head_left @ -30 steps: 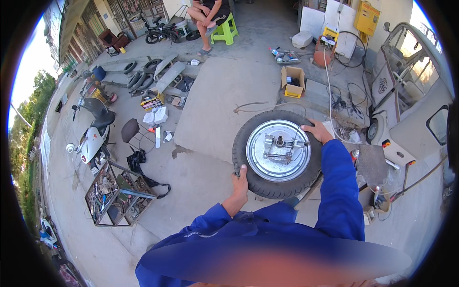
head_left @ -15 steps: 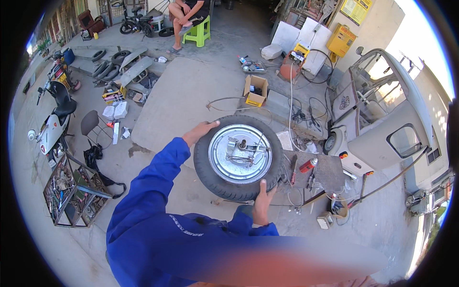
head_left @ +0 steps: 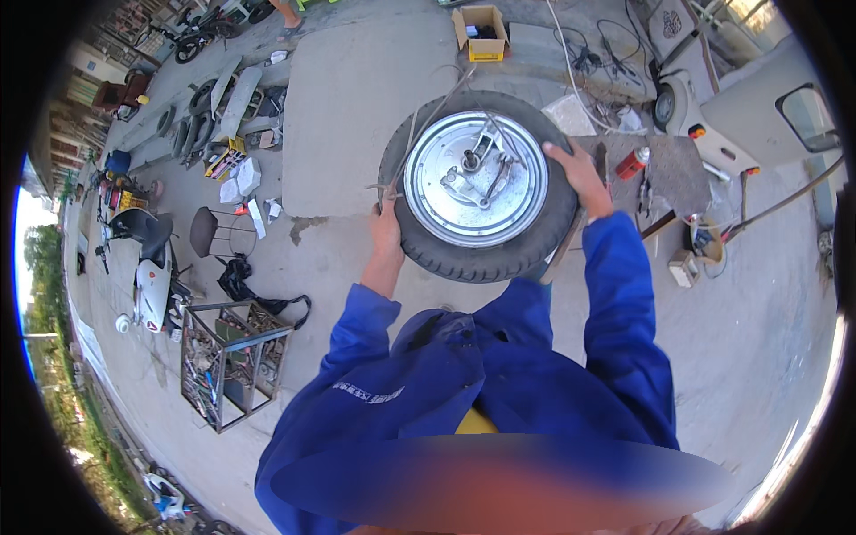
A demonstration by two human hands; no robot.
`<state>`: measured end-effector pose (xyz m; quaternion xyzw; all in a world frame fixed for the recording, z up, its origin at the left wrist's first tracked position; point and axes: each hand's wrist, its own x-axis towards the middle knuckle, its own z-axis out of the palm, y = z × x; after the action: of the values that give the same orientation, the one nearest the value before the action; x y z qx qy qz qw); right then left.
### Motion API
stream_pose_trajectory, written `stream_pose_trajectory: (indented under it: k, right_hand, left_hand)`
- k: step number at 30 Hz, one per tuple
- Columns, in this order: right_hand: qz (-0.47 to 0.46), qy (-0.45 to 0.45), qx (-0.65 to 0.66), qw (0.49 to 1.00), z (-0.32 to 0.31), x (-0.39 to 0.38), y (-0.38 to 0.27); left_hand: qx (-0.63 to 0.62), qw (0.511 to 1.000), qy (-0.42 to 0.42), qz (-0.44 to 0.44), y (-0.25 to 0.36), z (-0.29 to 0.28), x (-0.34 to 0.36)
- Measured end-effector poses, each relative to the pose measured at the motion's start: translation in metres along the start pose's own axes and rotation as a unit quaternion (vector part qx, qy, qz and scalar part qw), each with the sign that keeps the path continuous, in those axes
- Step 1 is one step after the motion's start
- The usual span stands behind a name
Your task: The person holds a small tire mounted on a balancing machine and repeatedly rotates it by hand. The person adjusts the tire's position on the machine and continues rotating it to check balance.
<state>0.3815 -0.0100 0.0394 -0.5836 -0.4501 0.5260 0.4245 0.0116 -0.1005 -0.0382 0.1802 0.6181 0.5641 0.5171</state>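
Between my two hands is a wheel [head_left: 477,201] with a black treaded tyre and a shiny silver hub; its face is turned up toward me. A metal bracket [head_left: 482,174] and an axle end stand out from the hub's middle. My left hand [head_left: 385,239] is closed on the tyre's left edge, its fingers mostly hidden underneath. On the right edge my right hand [head_left: 581,178] grips the tyre, thumb on top of the sidewall. A thin cable [head_left: 413,143] loops over the tyre's left side. What supports the wheel from below is hidden.
A small work surface [head_left: 682,174] with a red spray can [head_left: 632,162] and tools lies to the right. Beyond stands a pale vehicle [head_left: 758,107]. At left are a metal-framed tool rack [head_left: 234,366], a stool [head_left: 207,234] and a scooter [head_left: 152,276]. An open cardboard box [head_left: 482,34] sits ahead.
The wheel has turned counter-clockwise. My left hand has come down its left side, and my right hand has moved from its lower edge up its right side. The view has shifted too.
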Motion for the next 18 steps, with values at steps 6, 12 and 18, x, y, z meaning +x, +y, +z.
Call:
stream_pose_trajectory:
  k: [6,12,18]
  right_hand:
    - [0.015,-0.105,-0.097,0.99,-0.014,0.092,0.001]
    - [-0.034,0.157,-0.042,0.986,0.009,-0.034,0.039]
    - [-0.038,0.298,0.032,0.953,0.064,-0.116,0.045]
  left_hand:
    - [-0.01,0.997,0.071,-0.035,-0.031,0.005,-0.039]
    - [0.067,0.987,-0.145,-0.03,0.012,-0.017,0.087]
    - [0.167,0.941,-0.28,-0.084,0.073,0.027,0.133]
